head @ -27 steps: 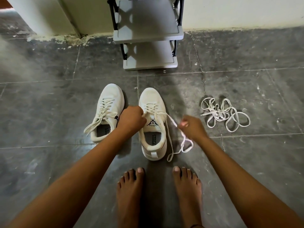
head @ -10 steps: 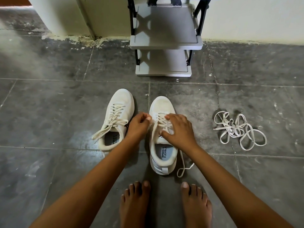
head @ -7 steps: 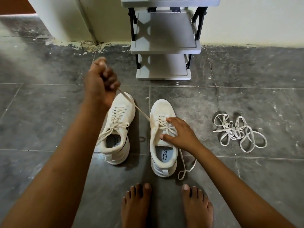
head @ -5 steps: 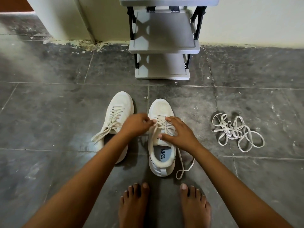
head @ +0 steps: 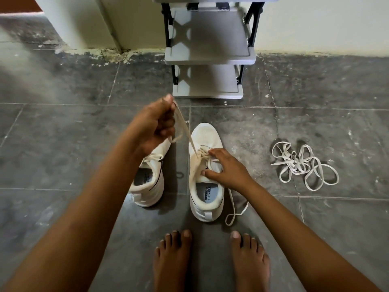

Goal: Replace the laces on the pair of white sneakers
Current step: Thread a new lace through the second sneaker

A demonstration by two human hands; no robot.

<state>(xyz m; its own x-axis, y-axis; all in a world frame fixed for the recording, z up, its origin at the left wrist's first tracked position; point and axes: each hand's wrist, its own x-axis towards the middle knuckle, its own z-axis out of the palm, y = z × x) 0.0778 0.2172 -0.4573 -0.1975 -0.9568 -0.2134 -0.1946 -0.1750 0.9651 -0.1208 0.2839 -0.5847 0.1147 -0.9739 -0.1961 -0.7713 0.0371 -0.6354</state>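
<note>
We are unlacing the centre sneaker [head: 205, 135]: left hand [head: 153, 125] pinches its old lace [head: 185, 131] taut above, right hand [head: 225, 169] presses spread fingers on the tongue [head: 214, 165] (spare laces [head: 303, 165] lie mid-right); next, pull more lace free

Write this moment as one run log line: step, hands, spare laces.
step: unlacing right-side sneaker | left hand: pinches its lace, raised taut | right hand: presses sneaker | spare laces: floor, far right
</note>
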